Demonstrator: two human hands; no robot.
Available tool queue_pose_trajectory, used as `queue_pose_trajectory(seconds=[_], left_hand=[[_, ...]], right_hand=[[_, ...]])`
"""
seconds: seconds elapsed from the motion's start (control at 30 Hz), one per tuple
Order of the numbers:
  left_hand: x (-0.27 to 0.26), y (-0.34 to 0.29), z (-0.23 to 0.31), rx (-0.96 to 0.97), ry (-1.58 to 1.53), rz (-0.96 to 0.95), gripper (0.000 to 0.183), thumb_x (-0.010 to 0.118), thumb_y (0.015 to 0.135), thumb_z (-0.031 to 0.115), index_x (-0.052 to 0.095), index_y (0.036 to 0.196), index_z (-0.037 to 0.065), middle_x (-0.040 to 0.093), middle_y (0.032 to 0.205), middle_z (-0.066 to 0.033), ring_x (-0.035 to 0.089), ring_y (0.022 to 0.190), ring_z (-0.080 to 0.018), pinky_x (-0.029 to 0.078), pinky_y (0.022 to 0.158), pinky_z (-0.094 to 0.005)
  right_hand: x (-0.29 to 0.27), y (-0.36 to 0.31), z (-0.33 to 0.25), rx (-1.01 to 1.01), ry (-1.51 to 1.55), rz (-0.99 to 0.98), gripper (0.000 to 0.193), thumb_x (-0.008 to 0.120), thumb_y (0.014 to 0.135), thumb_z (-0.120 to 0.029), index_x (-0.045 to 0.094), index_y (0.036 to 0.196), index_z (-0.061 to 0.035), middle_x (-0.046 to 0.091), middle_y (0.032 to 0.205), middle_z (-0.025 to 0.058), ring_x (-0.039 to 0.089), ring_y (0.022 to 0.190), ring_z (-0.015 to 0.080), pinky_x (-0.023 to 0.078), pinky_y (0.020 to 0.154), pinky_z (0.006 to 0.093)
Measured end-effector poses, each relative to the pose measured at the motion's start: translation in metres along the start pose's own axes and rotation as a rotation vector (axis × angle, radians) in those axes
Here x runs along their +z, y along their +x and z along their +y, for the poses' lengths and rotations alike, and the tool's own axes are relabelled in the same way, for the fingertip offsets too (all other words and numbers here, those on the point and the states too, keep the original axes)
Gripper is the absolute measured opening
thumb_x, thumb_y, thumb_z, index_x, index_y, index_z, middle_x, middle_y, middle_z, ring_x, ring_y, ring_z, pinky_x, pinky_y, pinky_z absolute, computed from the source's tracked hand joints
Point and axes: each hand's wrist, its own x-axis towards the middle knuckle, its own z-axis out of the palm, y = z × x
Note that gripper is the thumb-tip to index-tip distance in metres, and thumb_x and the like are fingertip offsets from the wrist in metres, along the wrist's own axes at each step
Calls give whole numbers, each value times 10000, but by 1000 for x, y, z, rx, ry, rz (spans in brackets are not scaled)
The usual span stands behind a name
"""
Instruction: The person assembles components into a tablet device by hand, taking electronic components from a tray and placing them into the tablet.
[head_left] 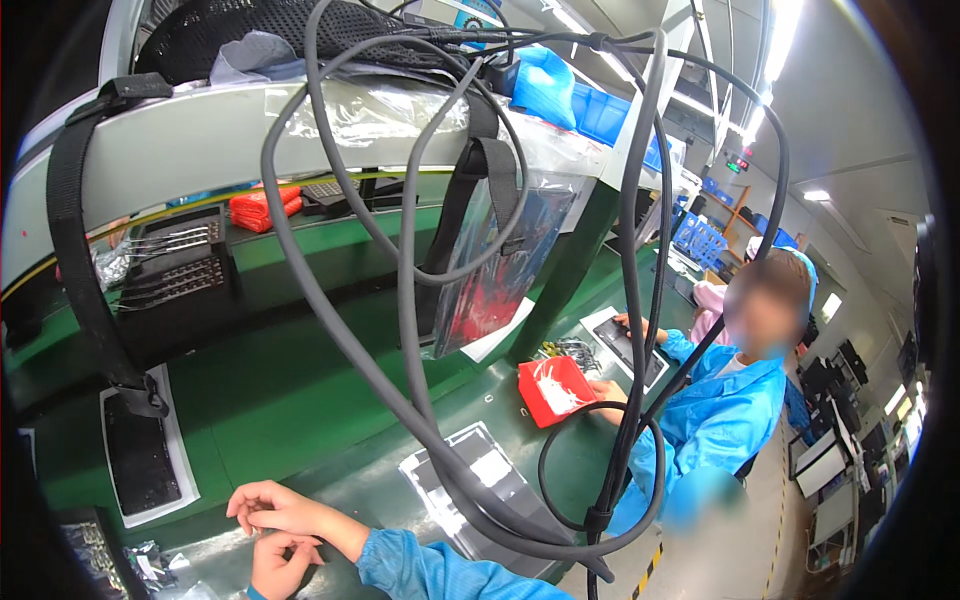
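Note:
My right hand [290,508] reaches in from the lower right in a blue sleeve, its fingers loosely bent, with gaps between them and nothing visible in them. Just below it is my left hand [281,566], fingers curled together; whatever they may hold is hidden. The two hands are close together over the green bench. To their left, a dark rectangular panel [145,455] lies on a white sheet. On their right lies another white sheet with a grey panel [490,500], partly behind hanging cables.
Thick black cables [410,300] loop down across the middle. A co-worker in blue [715,400] touches a red bin [552,390] of white pieces. A black rack [180,270] of metal parts stands at the back left. Small bagged parts [150,565] lie at the lower left.

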Motion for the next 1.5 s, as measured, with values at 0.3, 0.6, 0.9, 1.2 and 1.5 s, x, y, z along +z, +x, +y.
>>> queue_pose_trajectory(seconds=[0.3,0.6,0.9,1.2,1.5], left_hand=[[-3,4,-20,3,-19,40,176,540,930,-5,709,951,-50,697,752,-91,672,703,-157,550,689,-282],[2,7,-18,-5,-4,46,151,580,931,13,717,940,-48,711,737,-81,679,691,-146,554,673,-280],[-3,6,-1,73,71,9,136,577,961,24,689,967,-52,672,792,-51,613,729,-135,506,707,-259],[-1,14,-3,66,80,-13,122,571,941,-1,682,944,-52,669,792,-60,604,735,-132,493,714,-259],[-1,13,3,30,140,-4,130,576,938,9,694,953,-43,674,785,-53,609,745,-134,499,731,-267]], right_hand=[[0,3,-5,-14,-43,-18,251,533,857,-39,617,1091,-8,628,840,43,606,795,127,479,692,268],[-6,1,-2,14,-17,-4,230,536,914,-70,634,1119,-30,635,853,31,591,802,103,472,701,255],[-2,8,7,-39,-77,68,178,548,902,-136,617,1044,-53,620,760,11,530,647,62,394,561,218],[-6,3,-1,-26,-71,104,152,527,901,-88,603,1028,-51,586,762,-4,555,688,71,409,580,222],[-10,5,8,-5,-75,60,173,508,878,-55,595,1027,-60,576,780,-8,558,714,77,416,610,233]])
